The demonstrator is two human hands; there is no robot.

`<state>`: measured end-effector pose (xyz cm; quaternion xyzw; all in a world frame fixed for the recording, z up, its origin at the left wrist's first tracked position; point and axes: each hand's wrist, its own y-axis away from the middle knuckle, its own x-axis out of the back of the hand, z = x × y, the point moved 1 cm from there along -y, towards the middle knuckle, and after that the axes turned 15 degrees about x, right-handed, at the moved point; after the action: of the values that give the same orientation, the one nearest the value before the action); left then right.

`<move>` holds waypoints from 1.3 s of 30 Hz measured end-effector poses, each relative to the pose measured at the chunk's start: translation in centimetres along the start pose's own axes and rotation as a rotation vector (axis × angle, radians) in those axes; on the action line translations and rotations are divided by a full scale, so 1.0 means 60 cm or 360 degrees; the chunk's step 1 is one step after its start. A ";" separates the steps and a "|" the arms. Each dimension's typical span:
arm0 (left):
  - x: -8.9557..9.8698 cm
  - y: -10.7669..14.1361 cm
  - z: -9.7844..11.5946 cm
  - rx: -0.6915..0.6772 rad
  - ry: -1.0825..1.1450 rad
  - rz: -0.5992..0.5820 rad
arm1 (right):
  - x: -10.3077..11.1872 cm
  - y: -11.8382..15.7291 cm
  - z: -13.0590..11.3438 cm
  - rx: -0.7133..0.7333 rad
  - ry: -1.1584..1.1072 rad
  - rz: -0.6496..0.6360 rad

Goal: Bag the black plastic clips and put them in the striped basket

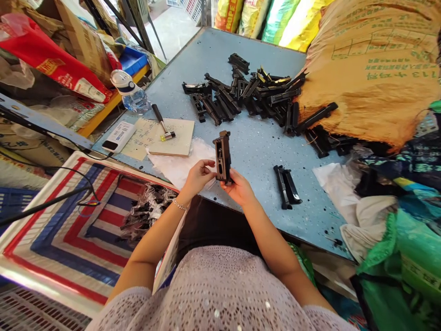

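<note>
A black plastic part (223, 156) stands upright above the front edge of the blue table (255, 147). My right hand (240, 187) grips its lower end between thumb and fingers. Close to its left side is my left hand (200, 178), thumb and fingers drawn near each other at the part's lower edge; whether they pinch anything is too small to tell. To the right, another black part (287, 187) lies on the table. Farther back spreads a pile of similar black parts (248, 92).
On the left of the table are a hammer (161, 123) on a pad (182, 133), a white device (119, 137) and a water bottle (132, 94). A striped basket (79, 230) stands lower left. An orange sack (372, 69) leans at the right, with green bags (409, 257) below.
</note>
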<state>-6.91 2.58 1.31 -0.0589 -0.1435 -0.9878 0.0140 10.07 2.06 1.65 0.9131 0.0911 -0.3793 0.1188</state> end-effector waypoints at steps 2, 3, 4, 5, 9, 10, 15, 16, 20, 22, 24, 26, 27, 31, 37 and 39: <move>0.004 0.002 -0.005 -0.0031 -0.0022 0.0006 | 0.005 -0.009 0.008 -0.0008 0.0049 0.0016; 0.011 0.003 -0.005 -0.0059 -0.0071 0.0042 | 0.009 -0.013 0.010 -0.0006 0.0064 0.0046; 0.020 0.004 -0.005 -0.0102 -0.0160 0.0100 | 0.014 -0.016 0.010 -0.0001 0.0070 0.0087; 0.030 0.005 -0.004 -0.0154 -0.0292 0.0177 | 0.020 -0.018 0.009 0.0006 0.0070 0.0132; 0.053 0.008 0.002 -0.0323 -0.0952 0.0420 | 0.042 -0.013 -0.008 0.0061 0.0150 0.0217; 0.051 0.007 0.002 -0.0346 -0.1034 0.0428 | 0.048 -0.008 -0.016 0.0097 0.0208 0.0221; 0.021 0.005 0.003 -0.0385 -0.1062 0.0356 | 0.085 0.055 -0.065 0.0117 0.0530 0.0144; 0.015 0.005 0.004 -0.0390 -0.1044 0.0337 | 0.093 0.070 -0.072 0.0043 0.0613 0.0095; -0.008 0.017 0.005 -0.0504 -0.1031 0.0228 | 0.110 0.100 -0.077 -0.0148 0.1006 -0.0033; -0.026 0.035 0.000 -0.0628 -0.1105 0.0084 | 0.105 0.092 -0.065 -0.0111 0.1058 -0.0004; -0.049 0.061 -0.008 -0.0795 -0.1142 -0.0149 | 0.093 0.076 -0.047 -0.0022 0.0894 0.0140; -0.068 0.088 -0.013 -0.0920 -0.1084 -0.0353 | 0.077 0.063 -0.026 0.0040 0.0623 0.0311; -0.074 0.099 -0.013 -0.0954 -0.1040 -0.0415 | 0.069 0.060 -0.015 0.0048 0.0525 0.0385; -0.075 0.124 -0.004 -0.1007 -0.0988 -0.0518 | 0.045 0.073 0.017 0.0210 0.0709 0.0411; -0.046 0.147 0.008 -0.0784 -0.0718 -0.0166 | 0.010 0.105 0.019 0.0334 0.0756 0.0225; -0.039 0.153 0.009 -0.0613 -0.0686 -0.0118 | 0.002 0.105 0.017 0.0372 0.0758 0.0292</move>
<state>-4.14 -6.07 4.12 -0.2639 0.0448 -0.9614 -0.0644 11.10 -4.24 1.77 0.9884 -0.0110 -0.1496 0.0217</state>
